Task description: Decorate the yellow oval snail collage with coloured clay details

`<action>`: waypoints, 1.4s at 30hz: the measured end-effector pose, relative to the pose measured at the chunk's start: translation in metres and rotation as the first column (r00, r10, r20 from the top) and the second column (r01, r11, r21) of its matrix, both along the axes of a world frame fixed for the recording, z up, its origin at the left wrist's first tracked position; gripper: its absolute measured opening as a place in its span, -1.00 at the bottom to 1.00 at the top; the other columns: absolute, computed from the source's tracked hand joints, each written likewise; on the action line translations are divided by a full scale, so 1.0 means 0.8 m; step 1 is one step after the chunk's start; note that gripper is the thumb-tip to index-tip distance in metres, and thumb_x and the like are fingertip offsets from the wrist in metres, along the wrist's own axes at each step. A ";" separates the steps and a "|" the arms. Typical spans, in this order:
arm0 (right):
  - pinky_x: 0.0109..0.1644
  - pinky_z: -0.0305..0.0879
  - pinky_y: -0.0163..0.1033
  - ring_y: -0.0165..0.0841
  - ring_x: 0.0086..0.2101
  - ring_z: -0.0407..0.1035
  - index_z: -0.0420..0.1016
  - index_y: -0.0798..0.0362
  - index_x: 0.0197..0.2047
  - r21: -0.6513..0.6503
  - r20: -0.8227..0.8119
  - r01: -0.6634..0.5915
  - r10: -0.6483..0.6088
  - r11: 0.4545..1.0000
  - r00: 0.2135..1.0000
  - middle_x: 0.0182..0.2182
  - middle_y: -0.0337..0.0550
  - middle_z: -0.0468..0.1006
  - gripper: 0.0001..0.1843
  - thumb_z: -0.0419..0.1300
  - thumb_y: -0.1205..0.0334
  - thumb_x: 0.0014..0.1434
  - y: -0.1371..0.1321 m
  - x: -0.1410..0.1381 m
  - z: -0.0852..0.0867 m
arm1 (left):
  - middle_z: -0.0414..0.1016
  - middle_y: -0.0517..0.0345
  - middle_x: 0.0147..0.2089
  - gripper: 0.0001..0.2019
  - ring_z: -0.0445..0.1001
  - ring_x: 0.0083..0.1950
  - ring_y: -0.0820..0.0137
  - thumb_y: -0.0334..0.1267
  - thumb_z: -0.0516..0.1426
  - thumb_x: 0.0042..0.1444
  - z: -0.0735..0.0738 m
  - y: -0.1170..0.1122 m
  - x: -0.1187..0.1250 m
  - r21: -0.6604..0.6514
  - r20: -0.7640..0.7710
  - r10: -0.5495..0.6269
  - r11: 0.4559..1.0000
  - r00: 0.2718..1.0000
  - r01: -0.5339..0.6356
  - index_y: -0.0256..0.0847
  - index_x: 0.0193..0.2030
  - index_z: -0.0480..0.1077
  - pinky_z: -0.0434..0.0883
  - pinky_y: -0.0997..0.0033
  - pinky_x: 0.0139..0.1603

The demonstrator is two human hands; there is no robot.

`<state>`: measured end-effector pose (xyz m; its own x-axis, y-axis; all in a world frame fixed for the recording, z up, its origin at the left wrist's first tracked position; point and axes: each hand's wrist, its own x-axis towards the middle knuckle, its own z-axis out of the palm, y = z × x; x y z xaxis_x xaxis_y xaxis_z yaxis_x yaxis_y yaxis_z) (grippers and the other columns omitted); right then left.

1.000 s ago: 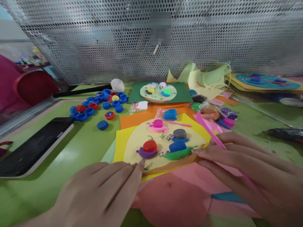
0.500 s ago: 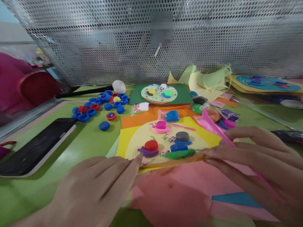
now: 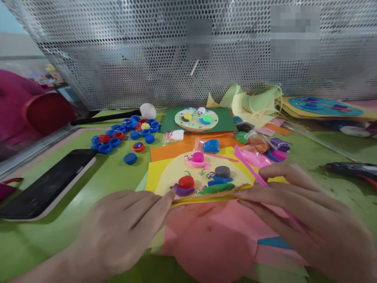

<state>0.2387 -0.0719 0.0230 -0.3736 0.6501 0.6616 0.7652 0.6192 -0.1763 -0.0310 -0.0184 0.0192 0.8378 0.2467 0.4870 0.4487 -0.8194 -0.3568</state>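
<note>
With left hand (image 3: 126, 232) and right hand (image 3: 309, 214) we are pinching a yellow rectangular paper sheet (image 3: 153, 168) by its near edge over pink paper (image 3: 212, 236), judging it light, bendy, safest gripped clear of its soft-looking multicoloured clay snails (image 3: 186, 182).

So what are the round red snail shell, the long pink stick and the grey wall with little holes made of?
The round red snail shell looks like hard, glossy plastic: it's smooth and has a sheen. The long pink stick in the right hand is probably smooth plastic, being one even colour. The grey wall seems to be metal: dull shine, rows of neat holes, though I can't be sure.
</note>
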 end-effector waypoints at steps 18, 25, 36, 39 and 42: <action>-0.12 0.32 -0.26 -0.33 -0.25 0.39 0.40 -0.11 -0.24 0.039 -0.041 0.220 -0.218 0.975 0.975 -0.40 -0.32 0.53 -0.89 0.10 0.21 0.14 0.002 0.008 0.006 | 0.49 0.18 -0.55 -0.79 0.43 -0.62 0.40 -0.37 -0.13 0.27 -0.002 0.002 -0.003 0.017 -0.004 -0.007 1.000 1.000 0.007 -0.34 -0.19 0.31 0.24 0.42 -0.71; -0.16 0.31 -0.22 -0.31 -0.30 0.37 0.41 -0.07 -0.26 0.084 -0.007 0.180 -0.180 0.980 0.984 -0.44 -0.29 0.52 -0.87 0.14 0.33 0.09 0.006 0.011 0.004 | 0.51 0.19 -0.51 -0.78 0.44 -0.60 0.41 -0.37 -0.14 0.26 0.001 0.002 -0.003 0.028 -0.011 0.004 1.000 1.000 -0.004 -0.31 -0.18 0.31 0.29 0.42 -0.69; -0.09 0.28 -0.21 -0.31 -0.27 0.34 0.39 -0.07 -0.20 -0.005 -0.053 0.132 -0.132 0.991 0.990 -0.40 -0.29 0.51 -0.83 0.15 0.33 0.10 0.001 0.006 0.005 | 0.51 0.14 -0.52 -0.78 0.41 -0.63 0.41 -0.46 -0.14 0.21 0.001 0.000 -0.001 0.029 -0.012 -0.045 0.999 0.999 0.045 -0.36 -0.20 0.32 0.27 0.41 -0.73; -0.09 0.24 -0.17 -0.30 -0.28 0.32 0.37 -0.08 -0.18 0.005 -0.028 0.079 -0.079 0.997 0.996 -0.42 -0.32 0.52 -0.80 0.15 0.34 0.10 0.004 0.001 0.002 | 0.49 0.18 -0.55 -0.76 0.39 -0.64 0.43 -0.45 -0.15 0.22 0.001 0.000 0.000 0.048 -0.010 -0.047 0.998 0.999 0.047 -0.34 -0.20 0.32 0.25 0.44 -0.73; -0.10 0.25 -0.17 -0.30 -0.26 0.34 0.38 -0.09 -0.21 0.004 -0.056 0.083 -0.083 0.997 0.995 -0.41 -0.32 0.53 -0.85 0.14 0.31 0.12 0.005 -0.001 0.003 | 0.49 0.14 -0.54 -0.76 0.38 -0.65 0.44 -0.48 -0.14 0.21 0.003 0.001 0.001 0.050 -0.030 -0.068 0.996 0.997 0.069 -0.39 -0.20 0.33 0.23 0.45 -0.75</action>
<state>0.2379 -0.0676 0.0250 -0.2808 0.6731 0.6842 0.8029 0.5553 -0.2168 -0.0301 -0.0178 0.0218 0.8657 0.1638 0.4729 0.3810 -0.8285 -0.4105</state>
